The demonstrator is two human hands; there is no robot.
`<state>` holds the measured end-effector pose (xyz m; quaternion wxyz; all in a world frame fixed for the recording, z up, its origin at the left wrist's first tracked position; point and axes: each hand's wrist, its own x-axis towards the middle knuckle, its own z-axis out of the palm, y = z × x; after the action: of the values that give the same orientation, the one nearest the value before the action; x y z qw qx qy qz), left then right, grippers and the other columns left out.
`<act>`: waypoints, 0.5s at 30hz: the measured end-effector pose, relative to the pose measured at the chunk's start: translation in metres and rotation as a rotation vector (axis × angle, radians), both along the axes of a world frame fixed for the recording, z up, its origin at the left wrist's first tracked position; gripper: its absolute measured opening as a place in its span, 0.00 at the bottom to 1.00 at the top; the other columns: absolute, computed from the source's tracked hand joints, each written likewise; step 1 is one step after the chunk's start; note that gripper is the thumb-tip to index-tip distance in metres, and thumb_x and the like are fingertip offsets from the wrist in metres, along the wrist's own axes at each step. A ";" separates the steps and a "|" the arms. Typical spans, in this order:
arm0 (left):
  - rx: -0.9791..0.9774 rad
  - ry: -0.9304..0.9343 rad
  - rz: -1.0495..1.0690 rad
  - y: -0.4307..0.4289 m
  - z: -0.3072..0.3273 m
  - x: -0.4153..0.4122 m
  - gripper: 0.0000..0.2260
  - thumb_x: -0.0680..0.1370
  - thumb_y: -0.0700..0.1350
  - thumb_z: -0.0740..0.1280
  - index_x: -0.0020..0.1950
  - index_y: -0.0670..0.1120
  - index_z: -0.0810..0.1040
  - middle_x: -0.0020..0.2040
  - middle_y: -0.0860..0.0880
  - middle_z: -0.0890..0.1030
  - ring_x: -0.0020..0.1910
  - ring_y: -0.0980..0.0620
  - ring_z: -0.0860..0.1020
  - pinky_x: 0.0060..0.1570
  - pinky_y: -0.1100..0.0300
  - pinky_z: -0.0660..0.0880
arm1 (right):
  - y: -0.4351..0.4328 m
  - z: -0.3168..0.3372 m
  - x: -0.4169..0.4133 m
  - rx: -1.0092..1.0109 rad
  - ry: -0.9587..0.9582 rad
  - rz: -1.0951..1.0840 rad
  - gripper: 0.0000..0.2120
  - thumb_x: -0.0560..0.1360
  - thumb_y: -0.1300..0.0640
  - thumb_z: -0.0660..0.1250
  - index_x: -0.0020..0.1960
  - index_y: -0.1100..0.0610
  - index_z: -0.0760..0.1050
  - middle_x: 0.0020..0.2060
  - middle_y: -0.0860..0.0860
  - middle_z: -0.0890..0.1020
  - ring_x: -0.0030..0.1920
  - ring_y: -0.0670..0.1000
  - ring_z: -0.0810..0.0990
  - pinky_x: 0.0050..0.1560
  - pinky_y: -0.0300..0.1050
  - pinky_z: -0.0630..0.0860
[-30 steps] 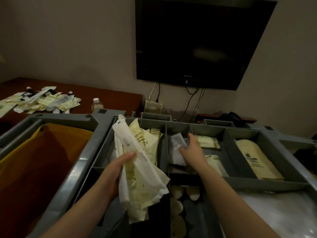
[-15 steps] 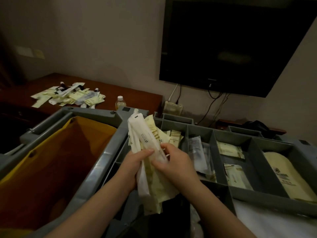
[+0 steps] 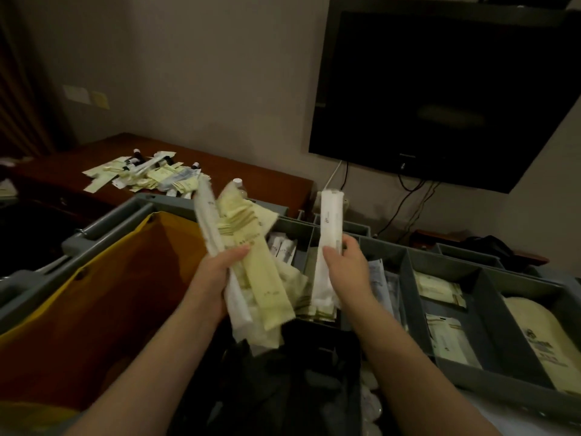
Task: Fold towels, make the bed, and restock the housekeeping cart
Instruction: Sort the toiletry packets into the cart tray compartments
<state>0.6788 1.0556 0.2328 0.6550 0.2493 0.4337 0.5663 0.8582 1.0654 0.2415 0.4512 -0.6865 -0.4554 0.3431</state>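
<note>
Grey cart compartments [image 3: 446,261] hold sachets [image 3: 438,289]; left grip [image 3: 217,272] clutches a bundle [image 3: 251,247], right grip [image 3: 349,272] one packet [image 3: 330,221].

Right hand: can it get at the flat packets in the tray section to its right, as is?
Probably reachable, but not graspable: the section is open on top and nothing lies over the flat packets, but the right hand grips a long white packet.

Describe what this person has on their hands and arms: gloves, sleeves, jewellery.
The left hand and right hand are bare: no gloves, and no ring shows. The left forearm and right forearm are bare too, with no sleeve, watch or bracelet down to the picture's lower edge.
</note>
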 end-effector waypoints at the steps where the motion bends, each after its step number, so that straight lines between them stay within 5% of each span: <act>1: -0.005 -0.009 0.040 0.004 0.000 -0.008 0.08 0.76 0.38 0.65 0.55 0.43 0.75 0.48 0.41 0.81 0.44 0.42 0.81 0.40 0.47 0.78 | 0.005 0.000 -0.001 -0.008 -0.010 0.016 0.22 0.80 0.58 0.60 0.72 0.53 0.62 0.63 0.55 0.74 0.56 0.55 0.76 0.55 0.52 0.76; 4: -0.024 -0.003 0.098 0.011 -0.002 -0.024 0.05 0.77 0.38 0.64 0.52 0.45 0.75 0.47 0.42 0.80 0.44 0.42 0.79 0.39 0.49 0.75 | 0.015 -0.004 -0.016 -0.007 -0.057 0.108 0.28 0.80 0.61 0.58 0.76 0.46 0.53 0.66 0.55 0.71 0.57 0.56 0.75 0.54 0.52 0.76; 8: -0.097 0.042 0.046 0.014 -0.008 -0.025 0.03 0.77 0.38 0.65 0.49 0.45 0.75 0.44 0.41 0.80 0.42 0.42 0.79 0.37 0.50 0.75 | 0.035 -0.018 -0.042 -0.093 -0.163 0.215 0.22 0.82 0.56 0.54 0.75 0.51 0.58 0.70 0.56 0.67 0.62 0.56 0.73 0.56 0.47 0.74; 12: -0.100 0.100 -0.052 0.015 -0.009 -0.026 0.05 0.76 0.38 0.65 0.51 0.45 0.77 0.43 0.42 0.82 0.39 0.44 0.81 0.29 0.55 0.79 | 0.039 -0.030 -0.056 -0.175 -0.950 0.365 0.23 0.82 0.48 0.51 0.73 0.56 0.62 0.66 0.57 0.72 0.64 0.58 0.72 0.60 0.52 0.70; 15: -0.093 0.118 -0.094 0.015 -0.010 -0.028 0.06 0.75 0.38 0.66 0.51 0.44 0.77 0.42 0.42 0.82 0.37 0.45 0.82 0.30 0.55 0.80 | 0.035 -0.025 -0.055 -0.153 -1.152 0.357 0.20 0.81 0.49 0.50 0.67 0.57 0.71 0.58 0.54 0.77 0.61 0.56 0.73 0.63 0.54 0.67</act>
<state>0.6504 1.0709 0.2231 0.6650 0.2716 0.4851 0.4986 0.8030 1.1005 0.2168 0.0173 -0.7053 -0.7084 0.0186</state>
